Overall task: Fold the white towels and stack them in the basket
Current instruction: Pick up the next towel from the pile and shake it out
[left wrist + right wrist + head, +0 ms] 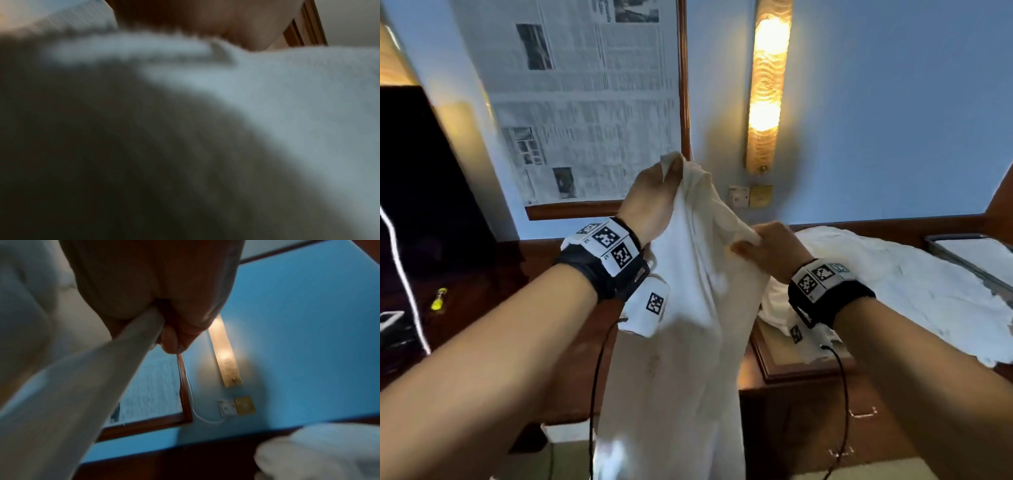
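Left hand is clamped on the top corner of a white towel, raised in front of the wall lamp w/ the rest hanging down. Right hand pinches the towel's edge lower & to the right, fingers curled round it in the right wrist view. I see more white towels heaped on the counter at right, beside a gray tray.

Both hands hold a white towel up. The left hand grips its top at twelve o'clock. The right hand pinches an edge toward three o'clock.
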### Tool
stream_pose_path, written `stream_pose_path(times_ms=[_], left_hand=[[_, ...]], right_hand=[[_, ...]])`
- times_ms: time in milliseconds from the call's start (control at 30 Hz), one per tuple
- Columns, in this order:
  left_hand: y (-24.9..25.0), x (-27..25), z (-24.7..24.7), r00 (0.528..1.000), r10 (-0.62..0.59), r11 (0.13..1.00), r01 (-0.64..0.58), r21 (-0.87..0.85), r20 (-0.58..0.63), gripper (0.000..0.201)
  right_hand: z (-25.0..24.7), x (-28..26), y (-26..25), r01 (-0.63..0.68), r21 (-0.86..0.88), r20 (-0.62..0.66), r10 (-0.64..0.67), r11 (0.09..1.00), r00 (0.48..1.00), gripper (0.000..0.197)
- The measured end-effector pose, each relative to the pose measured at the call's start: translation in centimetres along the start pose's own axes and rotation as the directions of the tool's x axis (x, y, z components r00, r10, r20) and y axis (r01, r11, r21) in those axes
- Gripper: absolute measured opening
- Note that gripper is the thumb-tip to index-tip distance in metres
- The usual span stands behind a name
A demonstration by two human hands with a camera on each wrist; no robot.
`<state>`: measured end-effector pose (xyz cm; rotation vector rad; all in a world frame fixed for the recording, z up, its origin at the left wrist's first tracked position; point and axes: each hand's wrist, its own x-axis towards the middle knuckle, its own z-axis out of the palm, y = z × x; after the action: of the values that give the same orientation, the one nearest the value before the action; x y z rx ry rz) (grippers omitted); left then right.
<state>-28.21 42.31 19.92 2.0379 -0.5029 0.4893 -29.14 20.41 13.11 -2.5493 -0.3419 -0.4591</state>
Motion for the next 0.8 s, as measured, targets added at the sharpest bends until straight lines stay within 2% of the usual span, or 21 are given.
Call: stream_pose_path(times_ms=[100, 200, 267, 333, 433, 500, 600, 700, 800], left_hand=[[-1.3, -1.9, -3.1, 0.994, -0.088, 0.995, 0.084, -0.057, -0.06, 0.049], [-2.4, -3.8, -5.9, 0.982, -0.131, 0.991, 0.131, -0.009, -0.135, 0.051], [-3.6, -4.6, -6.8, 0.978, -0.183, 0.983, 0.184, -0.004, -0.101, 0.055], [-4.7, -5.1, -7.0, 0.975, -0.219, 0.97, 0.213, -0.117, -0.038, 0.048], [-5.0, -5.9, -5.6, 0.969, -0.244, 0.945, 0.244, -0.216, 0.029, 0.036], [-4.8, -6.0, -4.4, 0.972, -0.227, 0.929, 0.236, -0.283, 0.065, 0.033], [-4.7, -5.5, -4.0, 0.973, -0.228, 0.929, 0.225, -0.292, 0.025, 0.037], [-4.1, -4.9, -4.4, 0.979, -0.198, 0.956, 0.185, -0.226, -0.037, 0.04], [-4.0, -4.1, -4.8, 0.974, -0.195, 0.958, 0.165, -0.234, -0.114, 0.037]], right_hand=[[3.2, -1.8, 2.2, -0.187, 0.021, 0.13, 0.183, 0.982, 0.974, 0.026], [5.0, -2.4, 3.6, -0.275, 0.16, 0.086, 0.264, 0.948, 0.961, 0.021], [5.0, -1.8, 2.2, -0.226, 0.301, 0.004, 0.235, 0.927, 0.972, 0.019], [4.5, -0.5, -1.0, -0.075, 0.385, -0.078, 0.114, 0.92, 0.99, 0.017], [3.3, 1.8, -6.8, 0.162, 0.354, -0.133, -0.122, 0.921, 0.984, 0.021], [2.8, 2.9, -9.6, 0.248, 0.269, -0.141, -0.217, 0.931, 0.966, 0.016], [1.8, 2.8, -10.8, 0.262, 0.153, -0.103, -0.249, 0.953, 0.963, 0.029], [1.3, 0.9, -9.5, 0.254, 0.143, 0.016, -0.259, 0.957, 0.966, 0.04], [1.1, -0.7, -6.1, 0.149, 0.113, 0.106, -0.161, 0.982, 0.981, 0.041]])
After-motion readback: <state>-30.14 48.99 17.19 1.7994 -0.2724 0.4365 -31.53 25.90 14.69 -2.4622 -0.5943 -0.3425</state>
